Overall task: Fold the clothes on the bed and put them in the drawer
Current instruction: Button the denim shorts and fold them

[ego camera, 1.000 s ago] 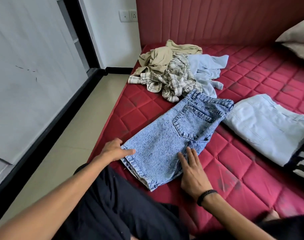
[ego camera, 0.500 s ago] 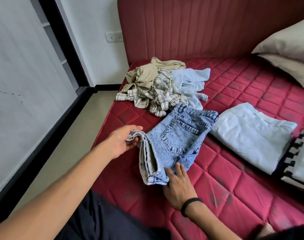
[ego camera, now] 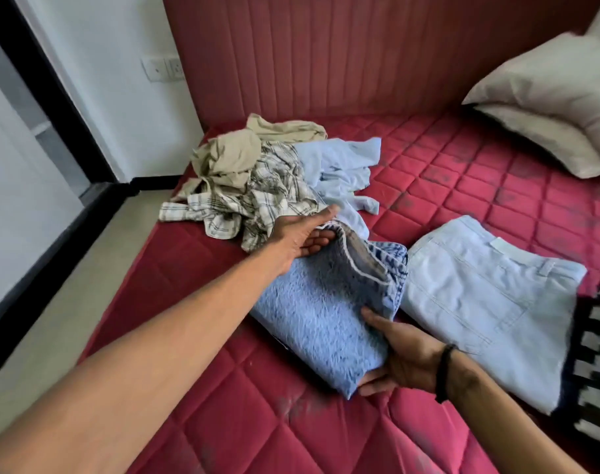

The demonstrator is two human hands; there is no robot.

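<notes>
At frame centre, folded denim shorts [ego camera: 321,311] lie on red mattress [ego camera: 223,422]; my left hand [ego camera: 303,234] grips their upper folded edge, thumb on top, fingers curled beneath; my right hand [ego camera: 399,357] pinches lower right corner, thumb over fabric; pale folded jeans [ego camera: 486,299] just right; unfolded clothes pile [ego camera: 257,186] at upper centre; pillow [ego camera: 548,97] at upper right

On the red quilted bed [ego camera: 463,186]: mid-blue speckled denim shorts [ego camera: 312,309]; beside them pale blue folded denim [ego camera: 480,295]; beyond, beige-and-dark plaid shirt [ego camera: 257,200], perhaps khaki top [ego camera: 230,155].
</notes>
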